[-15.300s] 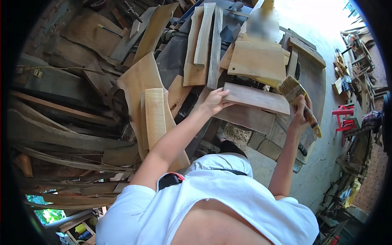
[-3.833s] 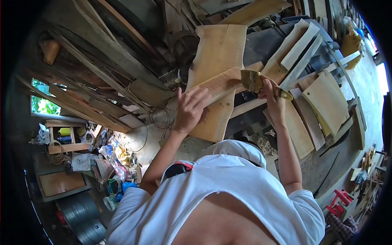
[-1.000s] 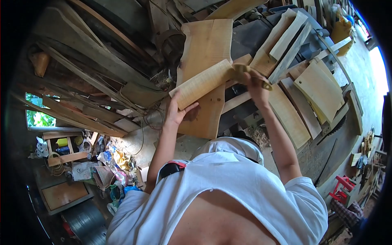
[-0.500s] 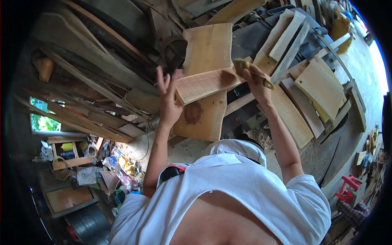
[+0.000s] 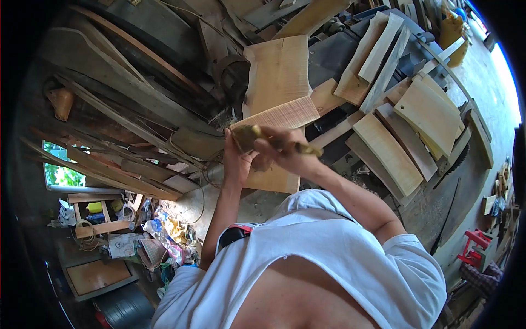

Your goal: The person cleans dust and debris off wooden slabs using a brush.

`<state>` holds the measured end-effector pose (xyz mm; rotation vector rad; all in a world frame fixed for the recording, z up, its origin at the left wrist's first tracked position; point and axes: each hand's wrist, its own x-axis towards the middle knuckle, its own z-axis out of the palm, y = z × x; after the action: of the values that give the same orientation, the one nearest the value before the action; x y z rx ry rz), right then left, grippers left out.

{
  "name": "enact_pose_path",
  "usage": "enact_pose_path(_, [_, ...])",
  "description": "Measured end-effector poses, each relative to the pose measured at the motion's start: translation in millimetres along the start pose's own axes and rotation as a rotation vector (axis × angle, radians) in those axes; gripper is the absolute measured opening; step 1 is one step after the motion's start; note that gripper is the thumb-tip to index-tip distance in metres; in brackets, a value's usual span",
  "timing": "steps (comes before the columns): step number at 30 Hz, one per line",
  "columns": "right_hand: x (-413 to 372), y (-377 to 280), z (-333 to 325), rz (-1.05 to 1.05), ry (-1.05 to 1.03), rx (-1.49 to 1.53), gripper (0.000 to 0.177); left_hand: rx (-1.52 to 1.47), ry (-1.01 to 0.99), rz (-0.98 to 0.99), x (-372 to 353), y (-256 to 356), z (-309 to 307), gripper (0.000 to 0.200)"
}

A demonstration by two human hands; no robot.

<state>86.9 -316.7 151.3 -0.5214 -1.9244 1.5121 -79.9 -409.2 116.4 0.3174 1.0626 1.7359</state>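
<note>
The brushing of the block (image 5: 282, 114) looked to be under way and unfinished. The block was held up over the middle of the wide board (image 5: 279, 63), its upper face and long edge in view. The left hand (image 5: 235, 164) gripped it by its left end, some fingers hidden behind the brush (image 5: 244, 140). The right hand (image 5: 285, 147) was clenched round the brush's handle, with the bristles at that same end; blur hid whether they touched the wood.

How much of the block had been brushed could not be told, since its underside was out of sight and its upper face gave no clear sign either way. Right of the wide board lay the pale planks (image 5: 389, 153) and, beyond them, the holed board (image 5: 427, 112) on a stack; above these, the narrow boards (image 5: 378, 57) leaned side by side. Nothing marked any of them as done or left to do.

No brand or label could be read. Well to the lower left of the wide board, the paper (image 5: 123, 245) bore faint marks, too small to make out. The drum (image 5: 125, 306), farther down that side, showed no legible lettering.
</note>
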Motion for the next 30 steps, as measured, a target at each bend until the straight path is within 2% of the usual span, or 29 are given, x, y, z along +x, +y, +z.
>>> enact_pose_path(2, [2,33,-13,0.185,0.172,0.110,0.036,0.029,0.061,-0.075,0,1,0,0.049])
enact_pose_path(4, [7,86,-46,0.320,0.346,0.062,0.036,0.131,0.075,-0.042,5,-5,-10,0.046])
enact_pose_path(5, [8,109,-72,0.274,0.365,0.055,0.034,0.238,0.088,-0.015,6,-8,-14,0.043])
enact_pose_path(7, [13,113,-91,0.224,0.387,0.047,0.033,0.247,0.123,0.000,5,-11,-13,0.040])
enact_pose_path(9, [14,110,-91,0.236,0.453,-0.536,0.025,0.262,0.154,0.002,3,-16,-9,0.038])
enact_pose_path(10, [12,92,-77,0.210,0.370,-0.574,0.022,0.257,0.155,0.007,2,-16,-5,0.036])
enact_pose_path(11, [7,97,-61,-0.186,0.400,-0.514,0.026,0.254,0.154,0.013,3,-15,-2,0.035])
enact_pose_path(13, [5,75,-23,-0.112,0.139,-0.504,0.041,0.232,0.133,-0.011,6,-13,-1,0.036])
enact_pose_path(15, [4,40,7,-0.234,0.058,-0.342,0.045,0.141,0.135,0.017,8,-22,-10,0.042])
enact_pose_path(16, [3,14,13,-0.230,0.052,-0.194,0.039,0.144,0.133,0.013,8,-21,-10,0.042])
enact_pose_path(18, [-3,17,12,-0.214,0.120,-0.035,0.032,0.011,0.105,-0.026,8,-18,-12,0.048])
enact_pose_path(20, [-4,39,-18,0.292,0.104,-0.138,0.034,0.067,0.058,-0.047,2,-11,1,0.052])
enact_pose_path(22, [-13,103,-54,0.248,0.304,0.216,0.031,0.104,0.148,-0.052,3,-10,2,0.053])
enact_pose_path(24, [-19,125,-85,0.205,0.468,0.158,0.027,0.150,0.196,-0.017,9,-17,-9,0.057])
enact_pose_path(25, [-18,109,-85,0.207,0.470,0.158,0.027,0.166,0.182,0.002,10,-20,-10,0.056])
enact_pose_path(27, [-26,76,-79,0.155,0.411,-0.312,0.028,0.185,0.165,0.008,7,-21,-7,0.056])
enact_pose_path(28, [-27,76,-64,0.077,0.378,-0.357,0.031,0.128,0.135,-0.037,5,-16,2,0.055])
enact_pose_path(29, [-30,76,-53,-0.056,0.240,-0.427,0.034,0.072,0.105,-0.081,5,-11,8,0.055])
enact_pose_path(30, [-30,63,-30,-0.082,0.255,-0.399,0.036,0.080,0.102,-0.086,5,-9,10,0.055])
